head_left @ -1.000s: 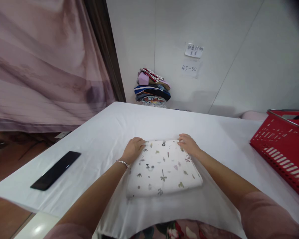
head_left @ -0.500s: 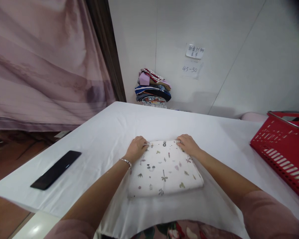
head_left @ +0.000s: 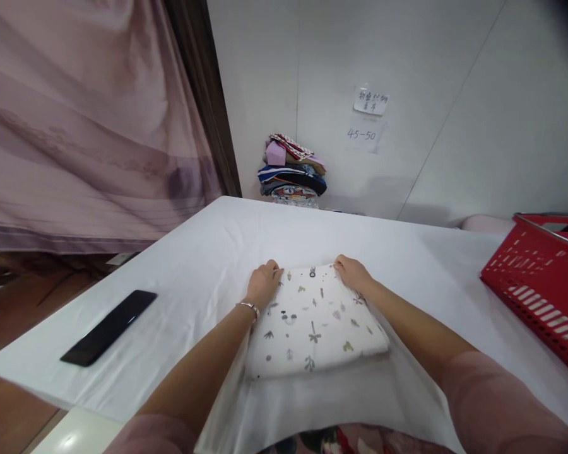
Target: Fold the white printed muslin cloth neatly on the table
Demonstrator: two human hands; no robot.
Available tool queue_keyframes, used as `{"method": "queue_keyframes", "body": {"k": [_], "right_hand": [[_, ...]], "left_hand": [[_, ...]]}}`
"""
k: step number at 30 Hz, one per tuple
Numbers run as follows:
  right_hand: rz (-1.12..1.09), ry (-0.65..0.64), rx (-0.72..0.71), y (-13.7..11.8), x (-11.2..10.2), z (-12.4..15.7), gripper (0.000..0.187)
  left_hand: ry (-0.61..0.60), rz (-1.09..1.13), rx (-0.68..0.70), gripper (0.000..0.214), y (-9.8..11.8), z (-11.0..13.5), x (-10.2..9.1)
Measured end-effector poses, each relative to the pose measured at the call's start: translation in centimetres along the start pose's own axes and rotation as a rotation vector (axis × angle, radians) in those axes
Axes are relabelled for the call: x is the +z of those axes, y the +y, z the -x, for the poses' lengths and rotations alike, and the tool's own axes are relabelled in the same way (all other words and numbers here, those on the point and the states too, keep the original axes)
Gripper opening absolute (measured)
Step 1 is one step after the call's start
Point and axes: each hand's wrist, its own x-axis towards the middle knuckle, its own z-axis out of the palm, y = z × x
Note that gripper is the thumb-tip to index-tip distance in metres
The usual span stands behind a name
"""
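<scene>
A folded white cloth (head_left: 312, 328) printed with small plants lies on the white table (head_left: 208, 265) in front of me. My left hand (head_left: 264, 285) rests on its far left corner, fingers curled over the edge. At the far right corner my right hand (head_left: 353, 273) grips the cloth's edge in the same way. A silver bracelet circles my left wrist. Both forearms reach forward along the cloth's sides.
A black phone (head_left: 108, 326) lies near the table's left edge. A red plastic basket (head_left: 539, 284) stands at the right. A stack of folded clothes (head_left: 293, 169) sits against the wall behind the table, beside a pink curtain (head_left: 85, 126). Paper notes (head_left: 370, 102) hang on the wall.
Both hands have drawn slightly closer together on the cloth's far edge and the far corners look lifted a little. The view has tilted down a bit.
</scene>
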Motion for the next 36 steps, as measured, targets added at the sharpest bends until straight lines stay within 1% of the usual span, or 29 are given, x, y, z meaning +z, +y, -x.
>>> {"method": "queue_keyframes", "body": {"k": [3, 6, 11, 13, 14, 16, 17, 18, 19, 21, 23, 24, 26, 27, 29, 31, 33, 36], "right_hand": [[-0.028, 0.028, 0.011, 0.2, 0.1, -0.2, 0.018], [-0.033, 0.007, -0.003, 0.3, 0.2, -0.3, 0.020], [0.024, -0.031, -0.037, 0.3, 0.7, -0.5, 0.025], [0.039, -0.034, -0.037, 0.4, 0.8, -0.5, 0.026], [0.048, -0.035, -0.037, 0.4, 0.8, -0.5, 0.026], [0.069, -0.039, -0.039, 0.3, 0.6, -0.6, 0.027], [0.082, -0.041, -0.039, 0.2, 0.5, -0.5, 0.027], [0.096, -0.043, -0.037, 0.0, 0.3, -0.4, 0.028], [0.114, -0.036, -0.038, -0.3, 0.2, -0.2, 0.028], [0.162, 0.027, -0.066, -1.3, 0.0, 0.5, 0.029], [0.186, 0.092, -0.156, -2.7, 0.2, 1.4, 0.035], [0.181, 0.098, -0.219, -3.3, 0.5, 1.9, 0.038], [0.144, 0.026, -0.326, -4.3, 1.3, 2.7, 0.048], [0.128, -0.024, -0.348, -4.6, 1.7, 3.0, 0.055], [0.115, -0.097, -0.336, -4.6, 2.5, 3.1, 0.066], [0.110, -0.127, -0.302, -4.2, 3.0, 2.9, 0.071], [0.097, -0.133, -0.298, -3.8, 3.2, 2.7, 0.073], [0.078, -0.141, -0.302, -3.7, 3.1, 2.5, 0.072]], "left_hand": [[0.011, -0.057, 0.002, 0.022, 0.2, 0.0, 0.2], [0.046, -0.103, 0.023, 0.021, 0.3, 0.0, 0.4], [0.157, -0.110, 0.117, 0.018, 0.4, 0.2, 0.2], [0.207, -0.104, 0.215, 0.020, 0.8, 0.6, 0.1], [0.211, -0.103, 0.293, 0.022, 1.2, 0.9, 0.1], [0.165, -0.115, 0.473, 0.028, 2.0, 1.7, 0.4], [0.127, -0.130, 0.538, 0.033, 2.3, 2.1, 0.7], [0.089, -0.149, 0.569, 0.038, 2.6, 2.4, 1.0], [0.057, -0.170, 0.572, 0.043, 2.9, 2.7, 1.4], [0.019, -0.204, 0.529, 0.050, 3.0, 3.0, 2.1], [0.004, -0.223, 0.496, 0.051, 2.9, 3.0, 2.6], [0.006, -0.228, 0.491, 0.051, 2.8, 3.0, 2.8], [0.019, -0.229, 0.488, 0.052, 2.7, 2.9, 3.0], [0.024, -0.226, 0.490, 0.052, 2.7, 2.9, 3.1], [0.025, -0.215, 0.494, 0.051, 2.6, 2.8, 3.0], [0.016, -0.202, 0.472, 0.050, 2.4, 2.7, 2.8], [0.008, -0.192, 0.398, 0.052, 1.9, 2.6, 2.4], [0.017, -0.162, 0.216, 0.054, 0.8, 2.3, 2.0]]}}
